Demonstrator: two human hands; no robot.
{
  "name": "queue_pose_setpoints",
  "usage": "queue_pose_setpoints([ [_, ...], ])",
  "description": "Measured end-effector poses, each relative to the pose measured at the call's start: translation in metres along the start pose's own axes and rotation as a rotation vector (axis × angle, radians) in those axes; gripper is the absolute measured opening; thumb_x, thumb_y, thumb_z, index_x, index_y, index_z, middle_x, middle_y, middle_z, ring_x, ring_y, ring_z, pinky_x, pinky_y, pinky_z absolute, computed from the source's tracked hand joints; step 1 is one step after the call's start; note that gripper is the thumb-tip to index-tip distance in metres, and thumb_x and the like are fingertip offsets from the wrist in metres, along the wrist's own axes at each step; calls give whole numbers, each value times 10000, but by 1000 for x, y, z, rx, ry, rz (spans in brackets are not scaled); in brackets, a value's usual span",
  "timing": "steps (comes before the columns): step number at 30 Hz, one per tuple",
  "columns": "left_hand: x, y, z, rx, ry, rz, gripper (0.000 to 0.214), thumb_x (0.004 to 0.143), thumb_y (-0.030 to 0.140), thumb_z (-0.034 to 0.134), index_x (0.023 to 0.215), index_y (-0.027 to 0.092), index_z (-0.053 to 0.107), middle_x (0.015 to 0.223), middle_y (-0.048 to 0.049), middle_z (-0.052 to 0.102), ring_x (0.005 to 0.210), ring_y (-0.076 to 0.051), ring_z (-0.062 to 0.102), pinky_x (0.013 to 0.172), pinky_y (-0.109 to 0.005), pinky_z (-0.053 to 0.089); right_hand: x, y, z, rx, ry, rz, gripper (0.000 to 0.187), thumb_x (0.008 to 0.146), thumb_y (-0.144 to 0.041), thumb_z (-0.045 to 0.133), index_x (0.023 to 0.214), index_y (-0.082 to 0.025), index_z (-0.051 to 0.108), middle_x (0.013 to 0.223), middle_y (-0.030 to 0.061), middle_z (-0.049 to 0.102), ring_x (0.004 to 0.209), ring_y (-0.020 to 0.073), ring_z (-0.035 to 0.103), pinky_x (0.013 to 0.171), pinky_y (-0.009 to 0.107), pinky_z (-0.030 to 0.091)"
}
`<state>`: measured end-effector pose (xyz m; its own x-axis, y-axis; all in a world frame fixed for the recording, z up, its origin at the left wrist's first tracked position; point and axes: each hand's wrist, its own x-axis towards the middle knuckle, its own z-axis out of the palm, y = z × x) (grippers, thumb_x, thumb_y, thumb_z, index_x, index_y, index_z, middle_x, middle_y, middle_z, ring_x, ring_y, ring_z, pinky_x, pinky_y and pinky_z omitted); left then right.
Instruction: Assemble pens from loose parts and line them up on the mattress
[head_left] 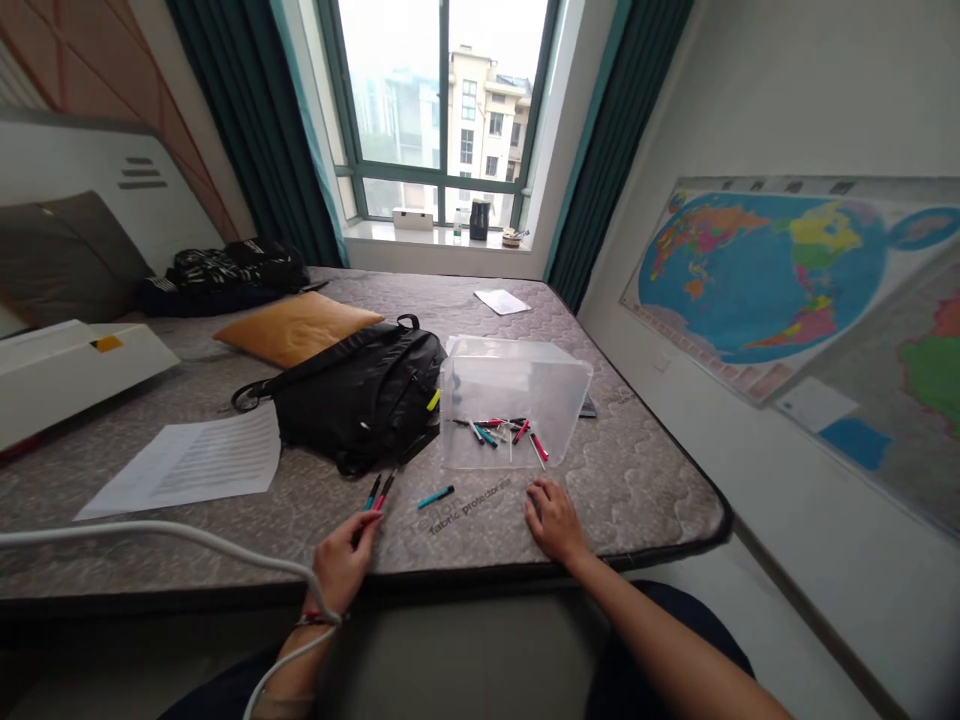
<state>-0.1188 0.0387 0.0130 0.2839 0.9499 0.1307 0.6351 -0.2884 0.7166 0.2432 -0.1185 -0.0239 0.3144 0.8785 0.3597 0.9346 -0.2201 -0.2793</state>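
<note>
My left hand (343,562) rests at the near edge of the mattress (637,480), fingers pinched on the end of a dark pen. Two pens (379,490), one teal and one red, lie just beyond its fingertips. A teal pen (436,496) lies alone on the mattress between my hands. My right hand (553,518) lies flat with fingers spread, holding nothing, just in front of a clear plastic box (517,375) that contains several coloured pens (504,431). A black backpack (360,392) lies left of the box.
A printed sheet (191,463) lies at the left, an orange cushion (296,325) behind the backpack, dark clothes (225,270) farther back. A white cable (150,530) crosses the near left. A world map (757,265) hangs on the right wall. Window behind.
</note>
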Motion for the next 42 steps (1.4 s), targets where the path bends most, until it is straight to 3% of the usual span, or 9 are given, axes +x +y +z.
queue_pose_setpoints([
  [4, 23, -33, -5, 227, 52, -120, 306, 816, 445, 545, 972, 268, 741, 849, -40, 746, 786, -234, 679, 682, -295, 502, 0, 0, 5, 8, 13, 25, 262, 861, -219, 524, 1105, -220, 617, 1221, 101, 565, 1189, 251, 473, 997, 381, 389],
  [10, 26, -47, 27, 344, 214, 49, 334, 857, 373, 446, 963, 208, 717, 1027, -99, 703, 1072, -287, 589, 912, -391, 472, 1, 2, 1, 39, -1, 72, 278, 848, -197, 526, 1110, -217, 618, 1227, 95, 564, 1186, 246, 467, 1002, 375, 369],
  [17, 14, -35, 25, 196, 102, -5, 374, 865, 450, 440, 1053, 210, 657, 1071, -95, 695, 1018, -270, 639, 909, -384, 485, 0, -1, -5, 61, -24, 95, 321, 832, -172, 520, 1131, -219, 626, 1242, 97, 564, 1197, 248, 454, 1006, 374, 344],
  [21, 6, -20, 24, 176, 12, 77, 368, 839, 470, 493, 1038, 211, 664, 1076, -83, 700, 1010, -258, 649, 906, -371, 494, 0, 0, -5, 75, -24, 98, 326, 832, -165, 512, 1131, -217, 630, 1234, 99, 572, 1184, 249, 463, 999, 372, 343],
  [24, 5, -11, 26, 221, 11, 126, 362, 869, 454, 451, 1011, 207, 674, 1095, -100, 692, 1038, -274, 637, 939, -409, 480, 0, 1, -5, 84, -9, 90, 318, 831, -160, 513, 1121, -215, 631, 1230, 100, 576, 1172, 248, 476, 1000, 367, 343],
  [29, 10, 23, 32, 242, 103, 274, 335, 886, 398, 456, 1059, 192, 656, 1259, -123, 606, 1180, -291, 551, 1031, -446, 412, -1, 1, -7, 88, 8, 88, 302, 830, -159, 518, 1107, -209, 627, 1221, 98, 580, 1163, 242, 483, 995, 359, 348],
  [34, 21, 88, 57, 96, -151, 422, 283, 939, 362, 404, 987, 223, 647, 1100, -89, 659, 1065, -232, 603, 971, -370, 449, 0, 0, -8, 79, -1, 97, 287, 823, -156, 526, 1086, -215, 623, 1213, 99, 583, 1162, 246, 480, 1000, 371, 341],
  [39, 54, 145, 104, 153, -378, 379, 240, 924, 346, 448, 986, 225, 645, 1025, -71, 683, 976, -214, 633, 904, -327, 465, 0, 1, -6, 63, -6, 105, 238, 820, -173, 532, 1041, -203, 615, 1226, 110, 572, 1168, 262, 472, 996, 383, 343],
  [42, 85, 162, 132, 227, -407, 305, 240, 887, 307, 507, 1056, 202, 641, 1094, -90, 674, 1041, -231, 616, 953, -339, 439, 0, 2, -6, 61, -17, 98, 220, 815, -177, 536, 1018, -205, 618, 1235, 113, 570, 1172, 268, 469, 995, 387, 347],
])
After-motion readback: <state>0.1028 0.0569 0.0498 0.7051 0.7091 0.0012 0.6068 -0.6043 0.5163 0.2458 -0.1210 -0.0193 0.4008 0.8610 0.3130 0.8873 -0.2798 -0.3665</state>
